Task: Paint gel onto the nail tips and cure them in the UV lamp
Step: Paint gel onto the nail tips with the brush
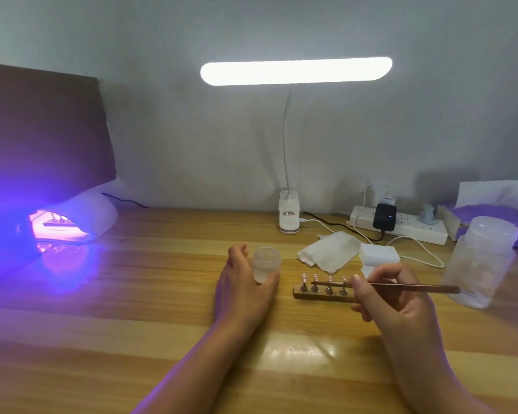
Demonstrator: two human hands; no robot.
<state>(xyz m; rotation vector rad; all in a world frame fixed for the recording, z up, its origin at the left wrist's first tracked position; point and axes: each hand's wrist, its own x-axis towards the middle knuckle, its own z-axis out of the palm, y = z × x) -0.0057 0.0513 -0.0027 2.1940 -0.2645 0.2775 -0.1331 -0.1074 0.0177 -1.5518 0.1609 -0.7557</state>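
The grip of our right hand (392, 297) pinches the thin metal brush (407, 287) over the pale nail tips (315, 277) on the brown bar stand (320, 295), so we should stroke lightly. The grip of our left hand (243, 283) curls round the frosted plastic pot (266, 262) just left of that stand. Far left of the stand, on the glossy wooden worktop (162, 279), the white domed UV lamp (86, 215) glows violet against a grey wall.

One brush (401, 286), one cup (266, 261), four nail tips (315, 277) showing on one holder (320, 295); one UV lamp (93, 213) at ten o'clock, one desk lamp (296, 71) at twelve.
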